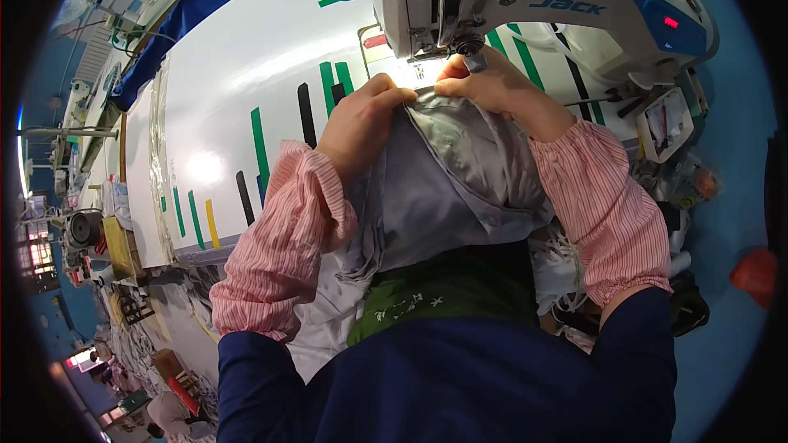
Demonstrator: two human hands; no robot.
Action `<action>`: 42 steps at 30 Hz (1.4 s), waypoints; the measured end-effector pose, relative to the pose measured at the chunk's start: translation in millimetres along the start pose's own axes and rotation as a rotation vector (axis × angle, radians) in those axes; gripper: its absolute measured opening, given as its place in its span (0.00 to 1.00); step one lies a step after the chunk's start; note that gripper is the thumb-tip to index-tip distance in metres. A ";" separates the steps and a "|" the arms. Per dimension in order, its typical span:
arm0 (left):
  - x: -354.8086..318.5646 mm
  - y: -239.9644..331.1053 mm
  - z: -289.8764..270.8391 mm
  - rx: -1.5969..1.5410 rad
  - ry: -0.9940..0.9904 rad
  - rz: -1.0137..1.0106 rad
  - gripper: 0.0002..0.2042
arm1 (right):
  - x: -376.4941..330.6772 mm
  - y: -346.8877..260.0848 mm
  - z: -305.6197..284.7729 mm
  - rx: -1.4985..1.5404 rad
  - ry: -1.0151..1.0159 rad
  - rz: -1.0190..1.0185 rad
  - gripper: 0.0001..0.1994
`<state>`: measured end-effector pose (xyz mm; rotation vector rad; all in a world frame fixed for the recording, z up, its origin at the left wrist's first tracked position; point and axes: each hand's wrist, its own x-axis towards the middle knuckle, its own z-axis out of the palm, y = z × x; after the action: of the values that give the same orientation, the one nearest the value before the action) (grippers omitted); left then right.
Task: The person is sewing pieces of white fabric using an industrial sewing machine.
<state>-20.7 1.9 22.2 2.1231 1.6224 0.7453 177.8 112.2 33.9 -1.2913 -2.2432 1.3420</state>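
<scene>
Under the far sewing machine [525, 0], both hands grip grey fabric [460, 189] on the white table [230, 74] — left hand [361, 119] pinching its edge, right hand [484, 82] clenched at the needle, which the knuckles hide. Fabric's near end drops out of sight behind a green cloth [443, 303].

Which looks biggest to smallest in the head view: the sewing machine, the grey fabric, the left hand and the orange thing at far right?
1. Sewing machine
2. Grey fabric, close behind it
3. Left hand
4. Orange thing; fisheye rim may shrink it
</scene>
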 end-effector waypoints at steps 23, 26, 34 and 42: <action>38.9 -10.9 -19.3 -0.141 -0.204 -0.201 0.12 | 38.7 14.4 -4.1 -0.109 0.054 -0.289 0.22; 37.8 -14.5 -18.1 -0.132 -0.185 -0.155 0.14 | 41.1 16.1 -3.6 -0.074 0.023 -0.200 0.21; 43.1 -11.3 -24.2 -0.104 -0.137 -0.118 0.11 | 35.8 21.0 -6.1 0.187 -0.014 -0.262 0.19; 50.8 -13.7 -28.0 -0.055 -0.180 -0.304 0.08 | 16.3 3.1 -13.9 -0.027 0.246 -0.501 0.16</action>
<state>-38.2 53.7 46.0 1.7908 1.7488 0.4822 178.0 133.9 35.3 -0.7690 -2.2096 0.9201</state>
